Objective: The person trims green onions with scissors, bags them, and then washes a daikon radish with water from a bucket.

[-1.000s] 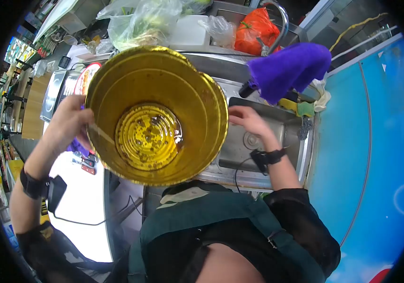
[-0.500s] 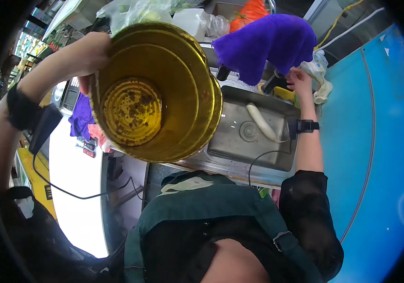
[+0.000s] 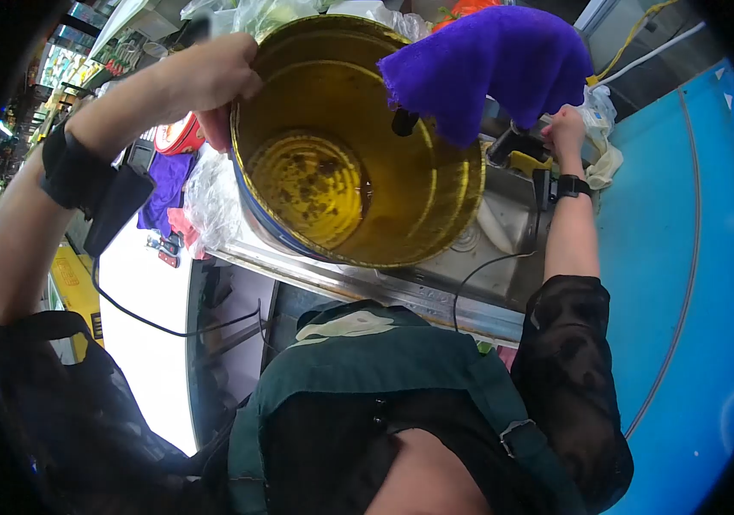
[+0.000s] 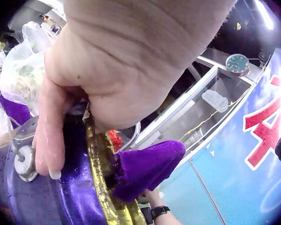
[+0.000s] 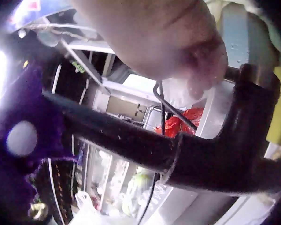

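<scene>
My left hand point(image 3: 221, 73) grips the rim of a large gold-lined bucket point(image 3: 422, 193), thumb and fingers on either side of its wall. The bucket is tipped toward me over the sink point(image 3: 504, 279); a little liquid and dark specks show at its bottom. In the left wrist view its outside point(image 4: 79, 187) is shiny blue-purple. My right hand point(image 3: 566, 133) is curled at the tap handle, behind a dark pipe point(image 5: 201, 161) with a T-joint; the handle is mostly hidden. A purple cloth point(image 3: 495, 69) drapes over the pipe and overlaps the bucket's right side.
A white radish point(image 3: 494, 227) lies in the sink. Behind stand plastic bags point(image 3: 272, 15) and a red bag point(image 5: 187, 123). A yellow sponge point(image 3: 528, 163) sits by the pipe. A blue panel point(image 3: 676, 257) borders the right side, a white counter point(image 3: 144, 343) the left.
The bucket first shifted left, then came right over the sink and under the cloth. My right hand left the bucket's right side, reached the pipe's base and curled there.
</scene>
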Available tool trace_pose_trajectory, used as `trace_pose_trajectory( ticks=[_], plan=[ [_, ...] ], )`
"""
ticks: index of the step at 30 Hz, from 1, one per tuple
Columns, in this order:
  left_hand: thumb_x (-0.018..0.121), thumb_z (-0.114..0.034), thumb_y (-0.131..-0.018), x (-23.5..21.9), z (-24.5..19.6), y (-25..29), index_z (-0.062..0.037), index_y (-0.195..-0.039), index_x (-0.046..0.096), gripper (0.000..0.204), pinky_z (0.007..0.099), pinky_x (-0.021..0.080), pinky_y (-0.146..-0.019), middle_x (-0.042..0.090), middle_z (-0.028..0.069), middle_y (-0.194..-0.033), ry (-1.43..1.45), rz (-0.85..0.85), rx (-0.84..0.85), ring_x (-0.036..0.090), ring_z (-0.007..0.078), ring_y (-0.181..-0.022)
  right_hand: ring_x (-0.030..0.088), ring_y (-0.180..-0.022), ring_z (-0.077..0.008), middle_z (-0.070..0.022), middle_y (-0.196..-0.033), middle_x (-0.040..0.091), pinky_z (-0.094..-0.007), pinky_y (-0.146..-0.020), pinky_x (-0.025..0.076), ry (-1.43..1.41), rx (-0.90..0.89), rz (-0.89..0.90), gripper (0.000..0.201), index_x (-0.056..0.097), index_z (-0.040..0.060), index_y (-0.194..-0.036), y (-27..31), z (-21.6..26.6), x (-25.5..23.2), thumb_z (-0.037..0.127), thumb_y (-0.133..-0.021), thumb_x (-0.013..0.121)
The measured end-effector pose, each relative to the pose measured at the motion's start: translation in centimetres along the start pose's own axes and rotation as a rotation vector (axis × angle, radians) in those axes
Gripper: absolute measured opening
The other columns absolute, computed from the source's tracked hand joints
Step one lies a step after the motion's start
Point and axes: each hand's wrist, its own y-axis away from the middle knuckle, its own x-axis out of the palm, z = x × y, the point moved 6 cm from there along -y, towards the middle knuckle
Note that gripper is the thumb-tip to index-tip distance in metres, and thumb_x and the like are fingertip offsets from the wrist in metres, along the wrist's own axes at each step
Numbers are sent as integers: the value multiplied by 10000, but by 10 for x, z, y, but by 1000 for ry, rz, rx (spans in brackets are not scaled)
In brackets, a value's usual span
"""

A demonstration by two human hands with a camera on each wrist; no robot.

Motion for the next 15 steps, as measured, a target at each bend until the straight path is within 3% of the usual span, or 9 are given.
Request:
trace_pose_trajectory(
  ticks=[3, 15],
  plan=[
    [479, -49, -817, 10, 7, 8, 153, -1017, 518, 287, 346, 589, -458, 634, 222, -819, 143, 3, -30, 678, 314, -598, 529, -408, -197, -107, -594, 598, -327, -365, 453, -379, 221, -31, 230, 553, 5, -875, -13, -52, -5, 210, -940, 473],
    [463, 4, -827, 54, 34, 10, 132, -1110, 480, 311, 354, 621, -532, 612, 225, -943, 344, 42, 28, 688, 317, -706, 534, -442, -169, -94, -636, 607, -322, -417, 486, -454, 202, 54, 265, 512, 38, -1023, -5, -50, -1, 296, -968, 489]
  ],
)
